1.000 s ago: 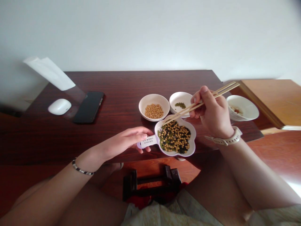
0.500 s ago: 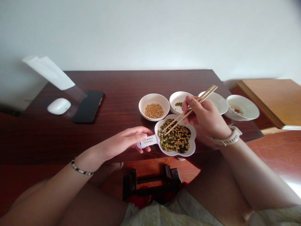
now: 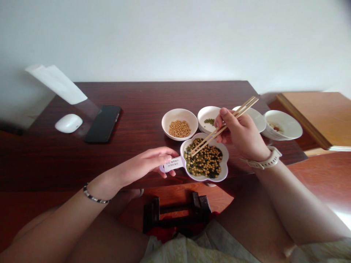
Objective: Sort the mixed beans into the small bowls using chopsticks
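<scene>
Chopsticks point(image 3: 208, 141) over mixed beans point(image 3: 207, 160), both hands busy

Right hand point(image 3: 241, 133) pinches the chopsticks, tips down at the left part of the flower-shaped dish point(image 3: 225, 160). Dish sits at the table point(image 3: 137, 109)'s front edge, right of middle (resting or held up, can't tell). Left hand point(image 3: 149, 160) has its handle point(image 3: 162, 169), thumb on top, fingers underneath and partly hidden. Label point(image 3: 172, 164) on the handle: print too small to read. Whether the tips have a bean: too small to tell.

Behind the dish, a bowl of yellow beans point(image 3: 179, 115), then a bowl of green beans point(image 3: 210, 112), partly covered by right fingers. Third bowl point(image 3: 256, 120) mostly behind the right hand, contents hidden; last bowl point(image 3: 287, 122) by the table's right edge holds something small and reddish, unclear. Phone point(image 3: 102, 124) and white case point(image 3: 68, 123) toward the left edge; pale folded object point(image 3: 57, 84) over the back left corner (can't identify). Both forearms cut off by the frame.

Versus one second ago: tips have left the dish's rim for the beans; right hand has shifted, baring part of the third bowl. Versus half a second ago: tips look slightly closer together. Dish and left hand unchanged.
</scene>
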Demonstrator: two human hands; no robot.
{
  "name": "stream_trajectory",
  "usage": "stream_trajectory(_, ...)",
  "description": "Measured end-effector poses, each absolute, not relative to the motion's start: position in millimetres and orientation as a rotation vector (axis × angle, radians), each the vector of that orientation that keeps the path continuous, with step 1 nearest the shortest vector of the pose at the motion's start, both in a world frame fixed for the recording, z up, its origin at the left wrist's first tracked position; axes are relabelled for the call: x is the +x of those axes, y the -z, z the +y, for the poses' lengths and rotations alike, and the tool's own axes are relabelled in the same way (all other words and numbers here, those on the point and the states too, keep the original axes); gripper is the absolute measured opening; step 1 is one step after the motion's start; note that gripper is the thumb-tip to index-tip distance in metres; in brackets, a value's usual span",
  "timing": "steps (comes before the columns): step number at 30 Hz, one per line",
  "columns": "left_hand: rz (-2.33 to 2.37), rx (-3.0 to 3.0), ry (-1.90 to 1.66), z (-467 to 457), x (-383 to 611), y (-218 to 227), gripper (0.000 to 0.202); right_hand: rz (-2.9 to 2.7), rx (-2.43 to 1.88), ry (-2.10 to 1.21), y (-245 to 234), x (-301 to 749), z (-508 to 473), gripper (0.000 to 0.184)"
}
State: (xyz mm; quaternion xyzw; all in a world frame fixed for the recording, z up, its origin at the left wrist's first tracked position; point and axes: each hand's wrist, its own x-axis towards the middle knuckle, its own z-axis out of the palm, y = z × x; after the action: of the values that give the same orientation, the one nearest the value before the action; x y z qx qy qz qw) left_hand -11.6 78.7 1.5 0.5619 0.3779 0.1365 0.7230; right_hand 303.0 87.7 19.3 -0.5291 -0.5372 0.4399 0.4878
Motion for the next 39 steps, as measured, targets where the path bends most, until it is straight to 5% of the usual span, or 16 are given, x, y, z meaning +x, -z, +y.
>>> stream_trajectory(9, 0.825, 1.219, -0.284, 78.0, -11.2, -3.8, 0.044, -1.050, -1.075, -1.259, -19.5, 306.6, 94.6, 0.051)
stream_trajectory(23, 0.835, 1.226, -0.285, 78.4, -10.1, -9.8, 0.036, -0.930, -0.947, -0.993, -6.9, 305.7, 106.9, 0.036)
stream_trajectory(39, 0.832, 1.210, -0.289, 77.9, -10.7, -4.6, 0.036, -1.150, -1.080, -0.710, -6.2, 301.2, 100.1, 0.044)
